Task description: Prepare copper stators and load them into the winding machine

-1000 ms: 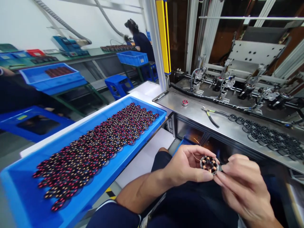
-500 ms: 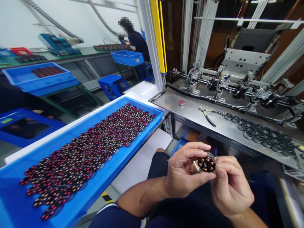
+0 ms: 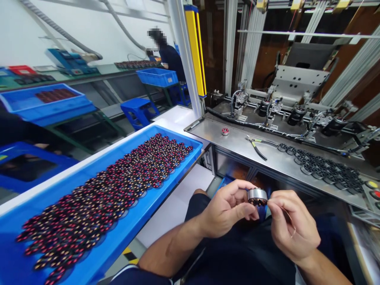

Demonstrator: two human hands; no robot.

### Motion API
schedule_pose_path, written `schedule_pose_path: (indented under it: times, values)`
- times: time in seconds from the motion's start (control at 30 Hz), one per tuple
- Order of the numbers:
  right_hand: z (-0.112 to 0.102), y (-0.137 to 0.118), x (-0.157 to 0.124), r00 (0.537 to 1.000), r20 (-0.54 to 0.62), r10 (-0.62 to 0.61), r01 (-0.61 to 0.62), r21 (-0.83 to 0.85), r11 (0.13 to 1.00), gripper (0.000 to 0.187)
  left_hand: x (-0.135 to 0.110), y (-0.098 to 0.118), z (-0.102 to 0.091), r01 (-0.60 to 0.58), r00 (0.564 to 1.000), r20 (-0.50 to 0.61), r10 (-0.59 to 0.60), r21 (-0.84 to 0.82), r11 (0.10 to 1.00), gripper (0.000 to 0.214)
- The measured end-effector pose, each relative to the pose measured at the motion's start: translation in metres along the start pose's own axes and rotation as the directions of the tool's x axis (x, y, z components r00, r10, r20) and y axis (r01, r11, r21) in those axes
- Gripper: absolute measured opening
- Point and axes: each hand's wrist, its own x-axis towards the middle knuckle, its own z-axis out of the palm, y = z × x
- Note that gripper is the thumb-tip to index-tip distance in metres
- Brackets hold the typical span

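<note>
Over my lap, my left hand (image 3: 228, 209) pinches a small round wound coil part (image 3: 257, 196) with a silver rim, now turned edge-on. My right hand (image 3: 289, 225) meets it from the right, thumb and forefinger pressed together at the part's edge. To my left lies a long blue tray (image 3: 166, 182) filled with several similar red and copper wound parts (image 3: 118, 186).
A steel bench (image 3: 237, 138) ahead carries a single wound part (image 3: 225, 131), pliers (image 3: 255, 149) and a row of black rings (image 3: 320, 166). Machine fixtures (image 3: 267, 107) stand behind. Another person (image 3: 168, 55) works at a far bench with blue bins (image 3: 157, 76).
The part was face-up showing its copper windings; it has been tipped so its silver rim faces me. Both hands stayed together and my view shifted slightly upward.
</note>
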Motion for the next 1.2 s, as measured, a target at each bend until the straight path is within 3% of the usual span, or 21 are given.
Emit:
schedule_pose_path:
  times: [0.23, 0.4, 0.53, 0.6, 0.67, 0.77, 0.83, 0.97, 1.03, 1.1, 1.2]
  values:
    - [-0.001, -0.003, 0.004, 0.998, -0.043, 0.052, -0.051, 0.01, 0.999, 0.02, 0.004, -0.001, -0.001, -0.076, 0.993, 0.08, 0.088, -0.141, 0.987, 0.042]
    - [-0.003, -0.005, 0.008, 0.989, 0.026, 0.146, -0.148, 0.089, 0.985, 0.016, 0.005, 0.002, 0.0, -0.176, 0.983, 0.026, 0.18, -0.127, 0.976, 0.021]
    - [-0.008, -0.004, 0.011, 0.987, 0.098, 0.126, -0.139, 0.135, 0.981, 0.017, 0.008, 0.002, 0.0, -0.214, 0.976, -0.03, 0.214, -0.253, 0.943, 0.025]
    - [-0.011, -0.002, 0.011, 0.991, 0.12, 0.057, -0.073, 0.137, 0.988, 0.018, 0.009, 0.001, 0.0, -0.148, 0.989, -0.06, 0.137, -0.271, 0.951, 0.039]
    - [-0.014, 0.001, 0.012, 0.99, 0.142, -0.021, 0.005, 0.113, 0.994, 0.019, 0.01, -0.001, 0.0, -0.01, 1.0, -0.023, 0.005, -0.208, 0.978, 0.052]
    - [-0.019, 0.004, 0.013, 0.979, 0.176, -0.1, 0.091, 0.06, 0.994, 0.021, 0.007, -0.004, 0.001, 0.203, 0.976, 0.094, -0.196, -0.063, 0.977, 0.046]
    - [-0.021, 0.004, 0.013, 0.978, 0.175, -0.113, 0.108, 0.035, 0.994, 0.02, 0.005, -0.005, 0.004, 0.218, 0.972, 0.097, -0.216, -0.015, 0.976, 0.041]
    - [-0.018, 0.002, 0.008, 0.994, 0.104, -0.028, 0.026, 0.018, 0.999, 0.021, 0.005, -0.009, 0.009, 0.004, 1.0, 0.018, -0.004, 0.015, 1.0, 0.04]
    - [-0.014, 0.001, 0.004, 0.998, 0.054, 0.03, -0.031, 0.033, 0.999, 0.021, 0.006, -0.011, 0.01, -0.165, 0.986, 0.004, 0.165, 0.101, 0.981, 0.04]
    - [-0.009, 0.001, 0.001, 0.995, 0.029, 0.093, -0.096, 0.089, 0.991, 0.019, 0.007, -0.012, 0.01, -0.361, 0.928, 0.016, 0.373, 0.293, 0.885, 0.045]
    - [-0.003, 0.004, -0.004, 0.965, 0.043, 0.258, -0.261, 0.243, 0.934, 0.016, 0.008, -0.01, 0.008, -0.522, 0.787, 0.093, 0.61, 0.627, 0.578, 0.058]
